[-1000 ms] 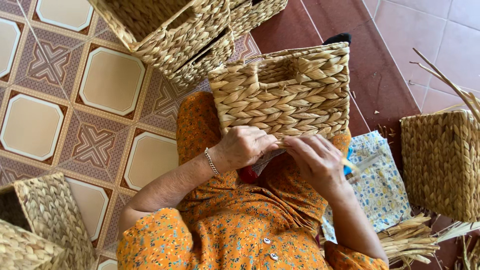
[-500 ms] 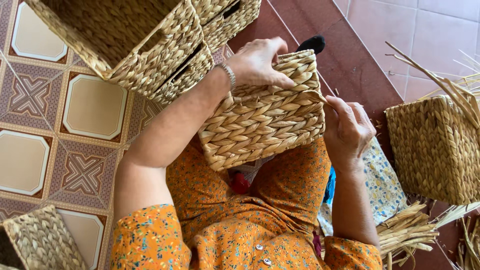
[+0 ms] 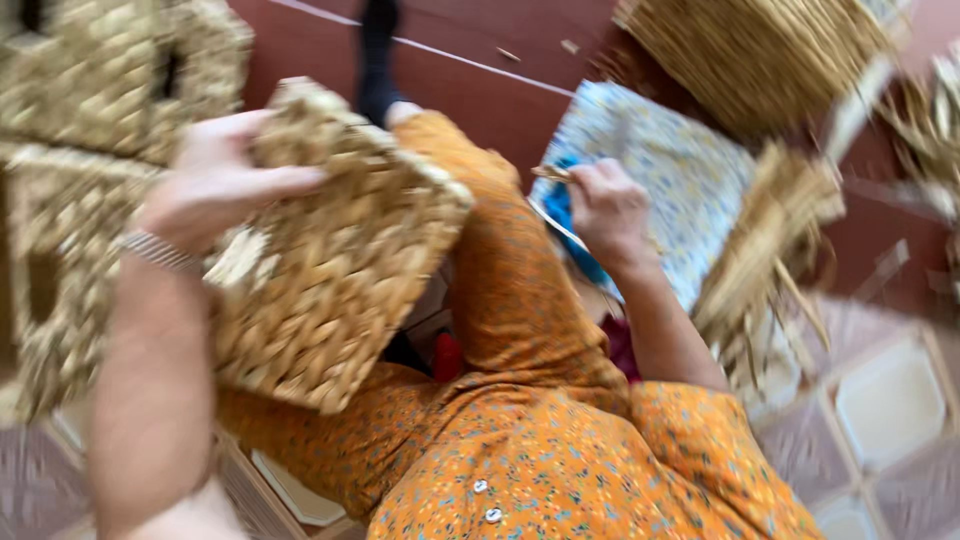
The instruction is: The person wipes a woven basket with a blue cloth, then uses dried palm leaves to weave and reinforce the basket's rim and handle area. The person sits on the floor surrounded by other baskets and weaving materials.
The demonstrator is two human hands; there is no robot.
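Woven basket (image 3: 330, 250): tilted, held up over the lap, beside stacked baskets (image 3: 80, 110).
Left hand (image 3: 215, 180): grip closed on the basket's upper edge.
Right hand (image 3: 605, 205): grip pinched on a thin straw strand (image 3: 552, 225), over the floral cloth (image 3: 670, 170).
View: blurred.

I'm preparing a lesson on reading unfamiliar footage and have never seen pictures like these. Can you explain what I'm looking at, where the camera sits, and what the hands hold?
There is no machine here: a person wears a camera on the head, looking down at their own lap and hands. The left hand grips a woven basket by its edge. The right hand rests on a flowered cloth, pinching something thin; blur hides what it is. More baskets stand to the left, another basket lies above, and loose straw lies on the tiled floor.
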